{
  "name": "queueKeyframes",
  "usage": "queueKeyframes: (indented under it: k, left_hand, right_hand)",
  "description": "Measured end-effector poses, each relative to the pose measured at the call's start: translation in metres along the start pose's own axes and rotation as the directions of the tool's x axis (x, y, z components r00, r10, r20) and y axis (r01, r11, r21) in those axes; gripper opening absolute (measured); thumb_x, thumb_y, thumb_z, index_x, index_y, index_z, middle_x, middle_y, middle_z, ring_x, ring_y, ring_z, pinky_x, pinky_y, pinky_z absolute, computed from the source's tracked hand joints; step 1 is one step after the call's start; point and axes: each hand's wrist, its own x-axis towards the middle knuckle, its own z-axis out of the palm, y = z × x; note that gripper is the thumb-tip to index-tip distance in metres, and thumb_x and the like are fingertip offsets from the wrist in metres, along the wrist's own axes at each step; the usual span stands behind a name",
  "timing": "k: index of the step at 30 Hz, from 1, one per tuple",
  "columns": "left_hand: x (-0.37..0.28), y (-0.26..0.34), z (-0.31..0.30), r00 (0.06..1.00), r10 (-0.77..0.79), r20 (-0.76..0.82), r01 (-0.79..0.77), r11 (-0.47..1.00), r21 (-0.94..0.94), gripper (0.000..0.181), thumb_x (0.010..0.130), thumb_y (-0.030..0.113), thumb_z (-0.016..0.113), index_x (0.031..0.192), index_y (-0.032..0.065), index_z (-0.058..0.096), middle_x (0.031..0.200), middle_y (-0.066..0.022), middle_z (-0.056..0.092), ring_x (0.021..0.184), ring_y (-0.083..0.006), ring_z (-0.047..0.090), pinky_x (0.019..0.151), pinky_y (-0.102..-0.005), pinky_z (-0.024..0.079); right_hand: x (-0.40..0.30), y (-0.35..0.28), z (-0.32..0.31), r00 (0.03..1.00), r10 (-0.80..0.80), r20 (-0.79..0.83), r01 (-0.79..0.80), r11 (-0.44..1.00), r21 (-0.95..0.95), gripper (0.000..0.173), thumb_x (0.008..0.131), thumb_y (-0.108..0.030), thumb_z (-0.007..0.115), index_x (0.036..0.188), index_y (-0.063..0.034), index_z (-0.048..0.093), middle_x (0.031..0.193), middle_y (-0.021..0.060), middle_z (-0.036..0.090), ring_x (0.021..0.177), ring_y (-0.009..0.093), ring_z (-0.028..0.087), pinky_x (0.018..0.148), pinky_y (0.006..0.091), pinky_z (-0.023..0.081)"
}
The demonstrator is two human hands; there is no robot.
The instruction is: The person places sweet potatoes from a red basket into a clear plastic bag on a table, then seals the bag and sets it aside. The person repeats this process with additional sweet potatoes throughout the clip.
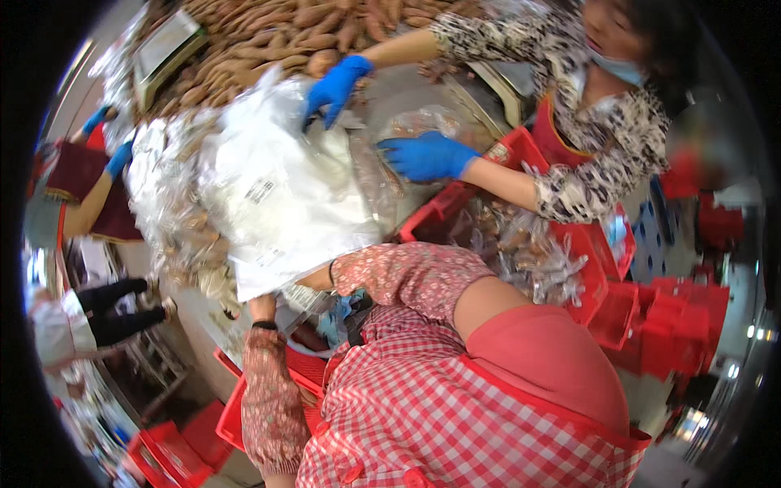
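A large white plastic bag [305,201] with a small printed label spreads over the table before me. My left hand [263,307] reaches beneath the bag's near edge, so its fingers are hidden. Under the same edge, my right hand [315,279] shows only its back near the wrist; its fingers are covered too. Whether either hand grips anything cannot be seen. Just below the right wrist lies a clear bag with a printed label [308,299].
Across from me, a co-worker's blue-gloved hand [337,89] touches the white bag; the other glove [430,155] is beside it. Sweet potatoes [274,49] heap at the back. Filled clear bags [171,201] pile left. A red crate [573,274] holds bagged produce at right. A scale [168,52] stands back left.
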Motion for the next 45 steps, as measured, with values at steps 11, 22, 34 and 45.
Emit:
queueKeyframes:
  k: [11, 22, 34, 45]
  left_hand:
    - [0.002, 0.056, -0.039, 0.615, -0.472, 0.632, 0.777, 0.499, -0.383, 0.036, 0.083, 0.032, 0.068, 0.084, -0.0032, 0.065, 0.071, -0.0114, 0.064, 0.061, -0.0196, 0.059, 0.055, -0.0337, 0.049]
    - [-0.103, 0.129, -0.126, 0.865, -0.279, 0.417, 0.502, 0.518, -0.693, 0.031, 0.087, 0.015, 0.068, 0.111, -0.0021, 0.061, 0.09, -0.0073, 0.066, 0.078, -0.0136, 0.059, 0.068, -0.0306, 0.048]
    - [-0.049, 0.106, -0.164, 0.939, 0.041, 0.343, 0.287, 0.457, -0.842, 0.024, 0.09, 0.019, 0.067, 0.104, -0.0006, 0.066, 0.085, -0.0013, 0.063, 0.076, -0.0079, 0.052, 0.067, -0.0267, 0.045]
    - [-0.002, 0.073, -0.056, 0.799, -0.576, 0.171, 0.56, 0.611, -0.559, 0.037, 0.081, 0.034, 0.069, 0.087, -0.0032, 0.069, 0.073, -0.0195, 0.067, 0.068, -0.0307, 0.067, 0.066, -0.04, 0.051]
  right_hand:
    - [-0.016, 0.016, 0.015, 0.997, 0.08, 0.002, -0.08, 0.996, -0.037, 0.051, 0.091, -0.024, 0.055, 0.136, -0.0029, 0.045, 0.131, 0.0243, 0.05, 0.123, 0.037, 0.046, 0.106, 0.0415, 0.033]
    - [-0.05, -0.017, 0.013, 0.946, -0.174, -0.272, -0.017, 0.814, -0.58, 0.034, 0.092, -0.032, 0.054, 0.109, -0.0055, 0.065, 0.105, 0.0177, 0.064, 0.095, 0.035, 0.059, 0.086, 0.0429, 0.045]
    - [-0.018, -0.016, -0.046, 0.966, 0.188, -0.18, -0.176, 0.981, 0.077, 0.013, 0.085, -0.008, 0.063, 0.091, 0.0029, 0.066, 0.076, 0.0049, 0.066, 0.063, 0.012, 0.058, 0.06, 0.0267, 0.047]
    - [-0.024, -0.105, -0.083, 0.711, -0.376, -0.594, 0.075, 0.881, -0.468, 0.011, 0.088, -0.007, 0.057, 0.095, -0.0015, 0.063, 0.086, 0.0156, 0.065, 0.074, 0.03, 0.064, 0.066, 0.0339, 0.051]
